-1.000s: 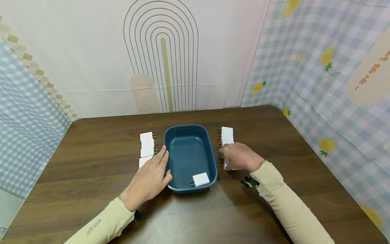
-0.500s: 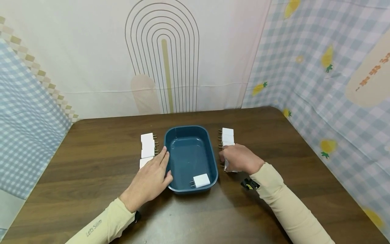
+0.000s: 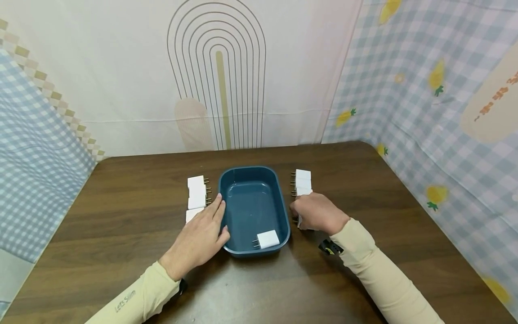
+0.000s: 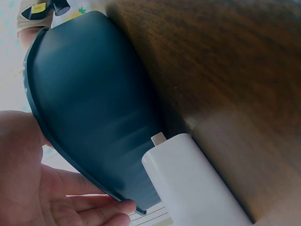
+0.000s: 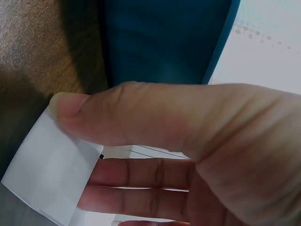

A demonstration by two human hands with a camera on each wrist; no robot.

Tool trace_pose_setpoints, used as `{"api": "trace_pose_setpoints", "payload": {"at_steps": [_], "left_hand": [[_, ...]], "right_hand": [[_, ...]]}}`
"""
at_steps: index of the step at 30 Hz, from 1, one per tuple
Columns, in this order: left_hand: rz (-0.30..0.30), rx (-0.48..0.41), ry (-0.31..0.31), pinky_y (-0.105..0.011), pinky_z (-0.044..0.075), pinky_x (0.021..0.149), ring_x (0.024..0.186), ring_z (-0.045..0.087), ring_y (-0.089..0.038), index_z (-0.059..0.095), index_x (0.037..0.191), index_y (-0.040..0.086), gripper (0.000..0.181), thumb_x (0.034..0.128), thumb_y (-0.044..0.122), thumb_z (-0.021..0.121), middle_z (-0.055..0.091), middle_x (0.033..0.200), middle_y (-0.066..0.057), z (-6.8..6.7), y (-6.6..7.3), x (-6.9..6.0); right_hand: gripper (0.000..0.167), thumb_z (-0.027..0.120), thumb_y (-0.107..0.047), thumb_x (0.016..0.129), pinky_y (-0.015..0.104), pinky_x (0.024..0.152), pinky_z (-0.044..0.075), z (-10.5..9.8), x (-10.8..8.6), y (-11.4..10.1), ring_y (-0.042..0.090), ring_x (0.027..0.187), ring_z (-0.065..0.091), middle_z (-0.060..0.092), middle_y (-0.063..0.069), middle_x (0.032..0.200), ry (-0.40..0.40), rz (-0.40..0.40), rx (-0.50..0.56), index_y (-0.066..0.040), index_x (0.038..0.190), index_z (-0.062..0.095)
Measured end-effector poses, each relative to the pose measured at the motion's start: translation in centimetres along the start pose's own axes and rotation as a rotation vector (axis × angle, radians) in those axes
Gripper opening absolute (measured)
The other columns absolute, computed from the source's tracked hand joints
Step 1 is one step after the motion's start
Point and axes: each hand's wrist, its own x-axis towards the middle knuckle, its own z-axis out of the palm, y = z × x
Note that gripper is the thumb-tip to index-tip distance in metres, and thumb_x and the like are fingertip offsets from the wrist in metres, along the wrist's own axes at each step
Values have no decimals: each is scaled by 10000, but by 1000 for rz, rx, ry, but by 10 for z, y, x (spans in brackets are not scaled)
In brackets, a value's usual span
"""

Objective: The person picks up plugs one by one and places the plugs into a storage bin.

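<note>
A dark blue plastic bin (image 3: 251, 204) sits mid-table, with one white plug-in charger (image 3: 268, 239) lying at its near right corner. My left hand (image 3: 198, 238) rests along the bin's left rim with straight fingers. Several white chargers (image 3: 197, 198) line up left of the bin, prongs toward it; the left wrist view shows one charger (image 4: 193, 183) close up. At the near end of the right row of chargers (image 3: 303, 177), my right hand (image 3: 319, 211) pinches a white charger (image 5: 51, 169), thumb on one face and fingers behind. From the head, that charger is mostly hidden.
Everything stands on a dark brown wooden table (image 3: 121, 225). A pale curtain (image 3: 133, 81) hangs behind its back edge. Checked cloth (image 3: 421, 148) hangs on the right, and more checked cloth (image 3: 36, 148) on the left.
My right hand has shifted slightly toward me over the near end of the right row, covering more of the charger there. My left hand stays on the bin's rim.
</note>
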Motion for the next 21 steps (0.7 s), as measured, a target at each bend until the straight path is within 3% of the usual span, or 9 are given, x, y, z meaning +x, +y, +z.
{"api": "trace_pose_setpoints", "payload": {"at_steps": [15,21], "left_hand": [[-9,-2,-8,-502,430,1141,1439,460,-362,443,1478,-80,648,961,282,589,368,1605,-230,1,1,0],[-11,0,-11,-504,434,1137,1434,467,-363,444,1478,-79,651,962,291,589,369,1605,-229,1,1,0]], "right_hand": [[156,855,-71,726,355,627,523,2,0,-3,89,571,496,661,-35,677,26,-22,-45,-130,744,712],[226,806,-17,720,341,611,485,3,0,-3,81,556,412,566,-62,609,37,-28,-35,-155,657,638]]}}
